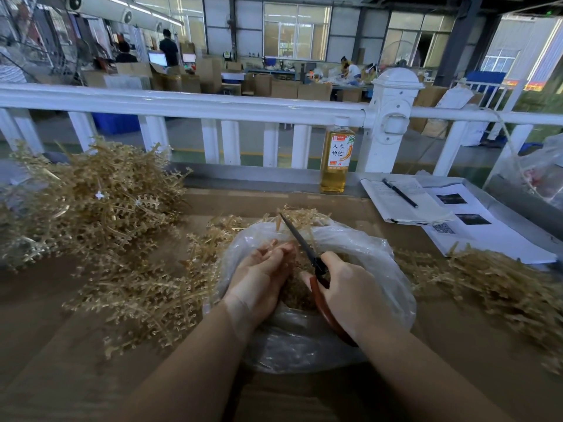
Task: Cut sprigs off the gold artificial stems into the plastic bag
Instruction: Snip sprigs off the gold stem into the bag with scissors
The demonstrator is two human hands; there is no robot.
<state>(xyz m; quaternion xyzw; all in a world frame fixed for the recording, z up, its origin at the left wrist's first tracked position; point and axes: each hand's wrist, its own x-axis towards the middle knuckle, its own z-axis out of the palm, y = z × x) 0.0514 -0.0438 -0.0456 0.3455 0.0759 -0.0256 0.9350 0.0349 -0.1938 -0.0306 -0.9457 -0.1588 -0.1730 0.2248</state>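
Mid-task: plastic bag (359,254) at lower centre already holds cut sprigs. Left hand (262,272) pinches a stem over it; right hand (350,287) grips scissors (300,239), blades closed. Big uncut gold stems (94,196) pile remains upper left on the bench (54,345).

Your plastic bag (365,254) looks thin, clear, crinkled, glossy; gold stems (100,202) matt plastic; scissors (307,254) dark metal blades, glossy red-brown handles; desk (61,345) matt brown.

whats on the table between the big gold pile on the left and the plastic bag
In the head view, a looser spread of gold stems covers the table between the tall pile and the plastic bag, reaching the bag's left edge beside the left hand.
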